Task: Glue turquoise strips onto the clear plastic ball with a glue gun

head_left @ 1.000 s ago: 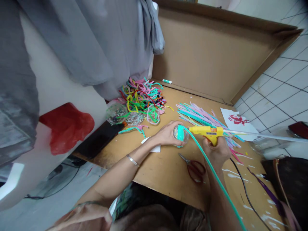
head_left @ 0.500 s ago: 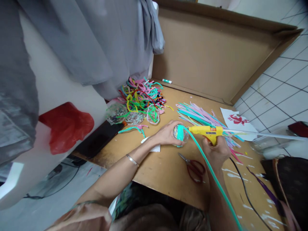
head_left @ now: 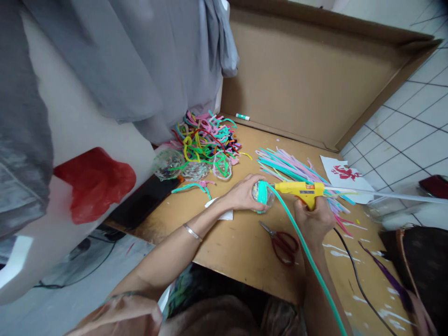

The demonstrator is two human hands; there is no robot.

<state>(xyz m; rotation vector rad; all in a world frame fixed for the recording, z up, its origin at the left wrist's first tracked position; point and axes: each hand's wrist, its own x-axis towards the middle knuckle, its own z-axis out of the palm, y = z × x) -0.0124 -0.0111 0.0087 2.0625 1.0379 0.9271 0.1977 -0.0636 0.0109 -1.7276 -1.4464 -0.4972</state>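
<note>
My left hand (head_left: 244,192) is wrapped round a small clear ball (head_left: 269,198) with a turquoise band over its face. A long turquoise pipe cleaner (head_left: 303,238) runs from the top of the ball down past my right wrist. My right hand (head_left: 317,219) grips a yellow glue gun (head_left: 299,188), its nozzle at the upper right side of the ball. A long clear glue stick (head_left: 378,193) sticks out of the gun's back. Red-handled scissors (head_left: 285,247) lie on the table just below both hands.
Behind my left hand are tangled coloured pipe cleaners (head_left: 206,137) and wrapped clear balls (head_left: 170,164). Straight pipe cleaners (head_left: 290,165) lie beyond the gun, beside a paper with a red drawing (head_left: 345,172). A black cord (head_left: 355,270) and a dark bag (head_left: 423,261) are at right.
The loose end of the turquoise pipe cleaner has shifted slightly left. Both hands keep nearly the same position, with the nozzle still at the ball.
</note>
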